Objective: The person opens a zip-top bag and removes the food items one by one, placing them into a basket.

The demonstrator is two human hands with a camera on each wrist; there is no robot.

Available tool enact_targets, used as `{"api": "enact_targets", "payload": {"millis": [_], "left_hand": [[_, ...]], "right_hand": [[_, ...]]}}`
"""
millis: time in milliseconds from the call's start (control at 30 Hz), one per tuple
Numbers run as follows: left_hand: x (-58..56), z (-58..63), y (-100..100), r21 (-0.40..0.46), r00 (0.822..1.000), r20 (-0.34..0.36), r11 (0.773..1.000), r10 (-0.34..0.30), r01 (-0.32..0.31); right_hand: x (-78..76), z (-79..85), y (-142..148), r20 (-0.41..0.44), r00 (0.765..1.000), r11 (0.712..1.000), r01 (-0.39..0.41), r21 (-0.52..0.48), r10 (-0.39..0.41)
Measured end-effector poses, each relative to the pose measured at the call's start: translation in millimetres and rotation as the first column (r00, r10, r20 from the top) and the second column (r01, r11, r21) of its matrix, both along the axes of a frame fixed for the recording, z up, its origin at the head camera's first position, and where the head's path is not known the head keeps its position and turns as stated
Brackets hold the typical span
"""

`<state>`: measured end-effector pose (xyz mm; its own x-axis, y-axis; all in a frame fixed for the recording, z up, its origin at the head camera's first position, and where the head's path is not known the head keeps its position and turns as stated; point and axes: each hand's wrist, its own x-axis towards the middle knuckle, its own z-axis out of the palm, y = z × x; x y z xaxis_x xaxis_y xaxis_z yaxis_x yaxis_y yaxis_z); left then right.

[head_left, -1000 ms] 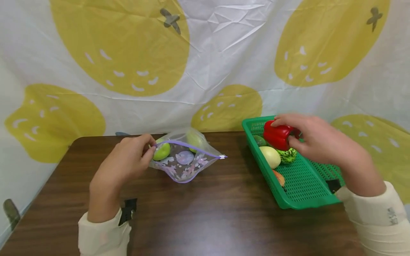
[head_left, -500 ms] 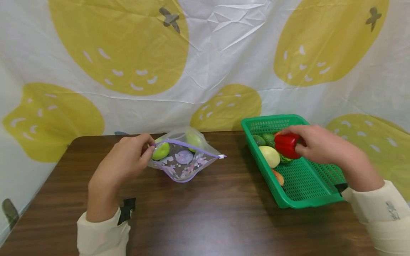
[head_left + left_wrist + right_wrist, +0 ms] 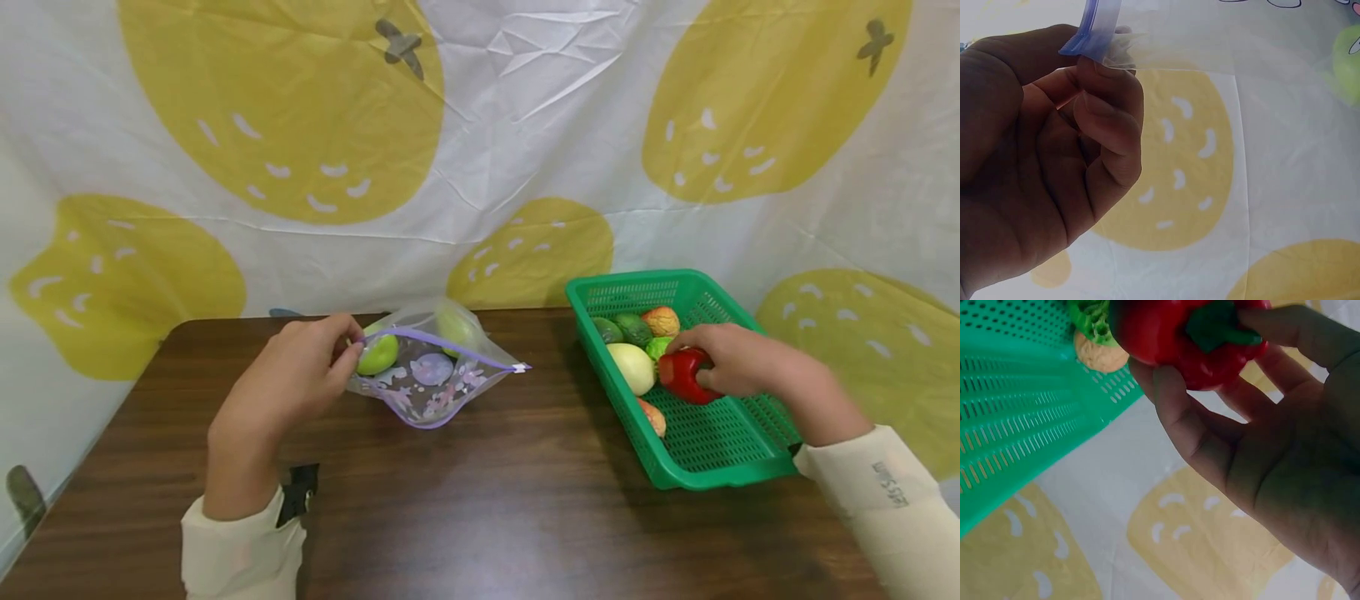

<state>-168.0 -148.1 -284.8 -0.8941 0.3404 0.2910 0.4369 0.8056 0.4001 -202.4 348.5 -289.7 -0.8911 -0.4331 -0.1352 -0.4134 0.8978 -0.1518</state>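
Observation:
In the head view my right hand [image 3: 738,358] grips a red bell pepper [image 3: 684,377] inside the green basket [image 3: 660,475]. The right wrist view shows its green stem [image 3: 1222,328] close to the thumb. My left hand [image 3: 292,379] pinches the purple-edged corner of a clear zip bag [image 3: 480,387], whose mouth gapes. Within the bag lie a green apple [image 3: 377,355] and a larger pale green item [image 3: 459,327], blurred by the plastic. The left wrist view shows the purple zip strip [image 3: 1089,28] between thumb and fingers.
Beside the pepper, the basket holds a pale yellow round fruit [image 3: 632,368], dark green avocado-like items [image 3: 632,330], a bumpy green one [image 3: 658,348] and reddish-orange fruits [image 3: 662,321]. A brown table [image 3: 465,517] bears everything. Behind hangs a lemon-print cloth [image 3: 510,150].
My right hand has moved the red pepper down and to the right, lower into the basket, uncovering fruits behind it. The left hand and the bag have stayed put.

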Motion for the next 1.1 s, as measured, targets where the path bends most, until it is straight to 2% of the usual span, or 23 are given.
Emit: {"api": "enact_targets", "payload": {"millis": [200,367,500,800,1100], "left_hand": [[-1.1,-1.4,-1,-0.002,1.0,0.007,1.0,0.001,-0.001],[-1.3,-1.7,-2,-0.001,1.0,0.01,1.0,-0.001,0.001],[-2.0,-2.1,-2,0.001,1.0,0.009,1.0,-0.005,0.005],[-1.6,-0.8,-3,0.002,1.0,0.03,1.0,-0.001,0.0],[-0.9,-1.2,-2,0.008,1.0,0.011,1.0,0.002,-0.002]], "right_hand": [[-2.0,-2.7,-4,0.091,0.996,0.999,0.006,0.033,-0.009],[-7.0,-6.4,-9,0.187,0.982,0.998,0.004,0.07,-0.017],[-12.1,-10.1,-11,0.233,0.972,0.994,-0.012,0.108,-0.014],[-17.7,-16.8,-19,0.282,0.959,0.989,-0.011,0.145,-0.031],[-20.3,-21.0,-23,0.221,0.973,0.983,0.018,0.181,-0.059]]}}
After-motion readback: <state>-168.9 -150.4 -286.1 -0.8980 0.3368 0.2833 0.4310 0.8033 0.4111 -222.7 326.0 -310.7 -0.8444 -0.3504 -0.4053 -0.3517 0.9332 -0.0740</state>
